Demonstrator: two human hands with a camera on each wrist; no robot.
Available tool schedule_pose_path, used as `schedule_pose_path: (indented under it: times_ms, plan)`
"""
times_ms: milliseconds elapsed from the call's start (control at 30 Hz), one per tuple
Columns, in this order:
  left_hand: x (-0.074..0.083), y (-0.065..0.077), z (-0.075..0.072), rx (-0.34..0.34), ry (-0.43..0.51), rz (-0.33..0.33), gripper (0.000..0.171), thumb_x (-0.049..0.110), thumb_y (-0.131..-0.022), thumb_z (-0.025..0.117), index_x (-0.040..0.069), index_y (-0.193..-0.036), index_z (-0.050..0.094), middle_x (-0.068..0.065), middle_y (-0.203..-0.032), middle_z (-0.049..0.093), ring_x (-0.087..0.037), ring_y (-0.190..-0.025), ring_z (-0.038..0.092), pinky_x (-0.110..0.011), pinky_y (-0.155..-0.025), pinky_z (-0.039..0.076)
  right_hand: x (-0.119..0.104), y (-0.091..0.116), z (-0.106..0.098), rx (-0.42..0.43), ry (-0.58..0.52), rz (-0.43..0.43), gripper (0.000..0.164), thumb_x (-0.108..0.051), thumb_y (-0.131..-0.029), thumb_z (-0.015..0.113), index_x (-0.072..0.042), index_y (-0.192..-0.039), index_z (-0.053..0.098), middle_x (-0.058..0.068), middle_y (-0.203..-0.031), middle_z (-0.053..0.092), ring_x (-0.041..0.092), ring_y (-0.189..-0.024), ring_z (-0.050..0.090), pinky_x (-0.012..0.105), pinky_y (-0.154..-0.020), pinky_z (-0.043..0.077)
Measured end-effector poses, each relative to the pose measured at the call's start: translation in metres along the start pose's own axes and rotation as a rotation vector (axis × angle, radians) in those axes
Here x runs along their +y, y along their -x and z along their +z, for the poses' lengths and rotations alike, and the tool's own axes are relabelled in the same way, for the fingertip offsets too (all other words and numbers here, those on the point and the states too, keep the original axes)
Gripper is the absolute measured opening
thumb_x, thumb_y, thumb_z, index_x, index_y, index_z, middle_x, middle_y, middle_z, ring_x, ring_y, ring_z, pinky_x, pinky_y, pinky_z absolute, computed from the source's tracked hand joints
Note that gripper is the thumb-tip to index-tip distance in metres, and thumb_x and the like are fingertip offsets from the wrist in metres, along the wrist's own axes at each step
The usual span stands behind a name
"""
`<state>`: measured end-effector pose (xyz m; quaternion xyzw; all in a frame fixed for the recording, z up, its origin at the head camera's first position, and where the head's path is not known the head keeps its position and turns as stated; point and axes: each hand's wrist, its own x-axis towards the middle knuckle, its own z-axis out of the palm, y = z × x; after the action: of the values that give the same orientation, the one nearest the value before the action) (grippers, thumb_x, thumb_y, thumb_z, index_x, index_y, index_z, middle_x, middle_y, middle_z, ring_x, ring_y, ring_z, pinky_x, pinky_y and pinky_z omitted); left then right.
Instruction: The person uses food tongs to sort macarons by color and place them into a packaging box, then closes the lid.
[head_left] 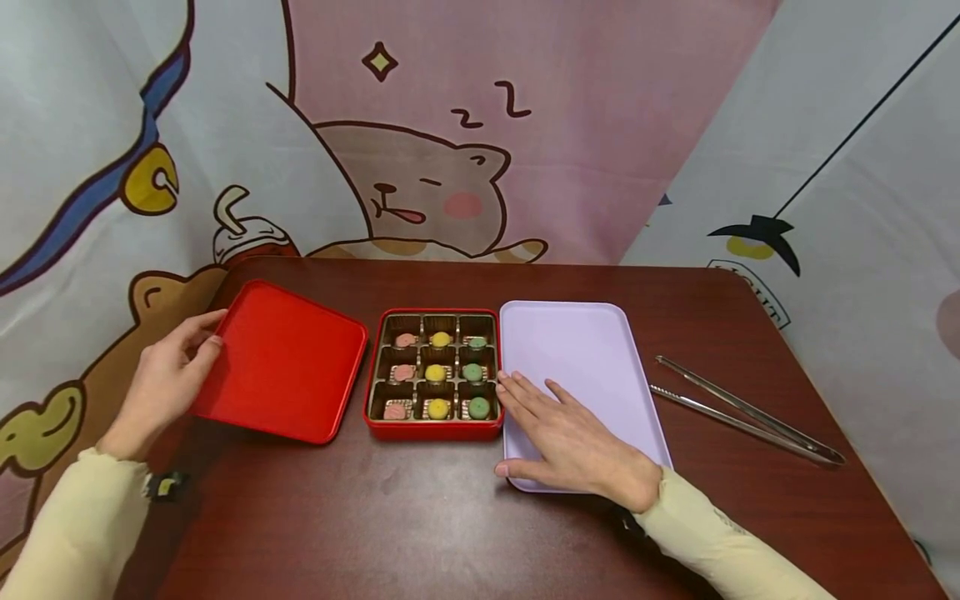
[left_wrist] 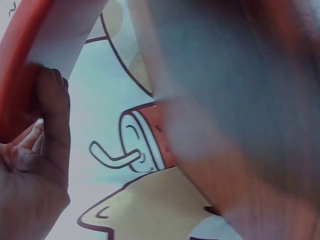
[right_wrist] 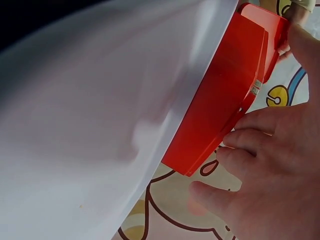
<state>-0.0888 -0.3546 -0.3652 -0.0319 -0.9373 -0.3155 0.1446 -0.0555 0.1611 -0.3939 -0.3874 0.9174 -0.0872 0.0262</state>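
Observation:
At the table's left, my left hand [head_left: 168,371] pinches the left edge of a red square lid [head_left: 285,362]. The left wrist view shows curled fingers at the lid's red rim [left_wrist: 12,75]. Right of the lid sits a red box [head_left: 435,431], its gold insert split into square compartments. Small round sweets lie inside: a pink column [head_left: 402,372], a yellow column [head_left: 436,372] and a green column [head_left: 472,372]. My right hand [head_left: 573,437] stretches straight fingers over a lilac tray [head_left: 570,333], fingertips at the box's right edge. Whether they touch it, I cannot tell.
Metal tongs [head_left: 750,417] lie spread on the brown table [head_left: 360,517], right of the tray. The tray stands close against the box's right side. A cartoon-printed cloth [head_left: 585,125] hangs behind the table.

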Motion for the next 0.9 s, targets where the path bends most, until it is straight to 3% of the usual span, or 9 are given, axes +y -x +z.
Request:
schedule_pose_path:
  times_ms: [167,333,400,633,900]
  plan:
    - [0.009,-0.001,-0.004,0.081,-0.007,0.029,0.04,0.01,-0.103,0.056,0.003,-0.141,0.062,-0.017,-0.099,0.071,0.008,-0.067,0.047,-0.015,-0.06,0.036,0.0,0.0,0.0,-0.008,-0.001,0.006,0.097,-0.073,-0.096,0.051,-0.005,-0.162,0.033,0.009,-0.172,0.019,0.025,-0.157,0.021,0.059,-0.121,0.026]
    - [0.021,-0.004,-0.009,0.163,0.021,0.038,0.04,0.012,-0.102,0.056,0.008,-0.141,0.064,0.023,-0.09,0.06,0.006,-0.065,0.048,-0.013,-0.059,0.036,0.0,0.0,0.001,-0.002,0.007,0.001,0.097,-0.074,-0.096,0.049,-0.004,-0.161,0.033,0.009,-0.171,0.02,0.025,-0.157,0.022,0.059,-0.121,0.027]
    - [0.027,-0.006,-0.01,0.184,0.038,0.041,0.041,0.013,-0.103,0.056,0.011,-0.143,0.063,0.032,-0.091,0.055,0.007,-0.067,0.05,-0.011,-0.061,0.037,0.0,0.0,0.0,0.001,0.014,-0.001,0.096,-0.073,-0.096,0.05,-0.004,-0.161,0.034,0.009,-0.171,0.02,0.025,-0.157,0.022,0.059,-0.12,0.028]
    - [0.052,-0.016,-0.007,0.246,0.094,0.08,0.043,0.012,-0.102,0.056,0.014,-0.144,0.063,0.014,-0.099,0.062,0.008,-0.069,0.052,-0.007,-0.062,0.039,0.0,0.0,-0.005,0.035,-0.007,0.007,0.094,-0.072,-0.097,0.049,-0.004,-0.161,0.035,0.012,-0.17,0.024,0.027,-0.156,0.024,0.06,-0.12,0.028]
    - [0.086,-0.027,0.004,0.318,0.189,0.148,0.043,0.011,-0.103,0.055,0.018,-0.144,0.064,0.025,-0.097,0.059,0.008,-0.069,0.055,-0.004,-0.064,0.043,0.0,-0.001,-0.018,0.101,-0.06,0.019,0.09,-0.067,-0.101,0.047,-0.001,-0.161,0.033,0.012,-0.17,0.023,0.027,-0.157,0.022,0.056,-0.122,0.027]
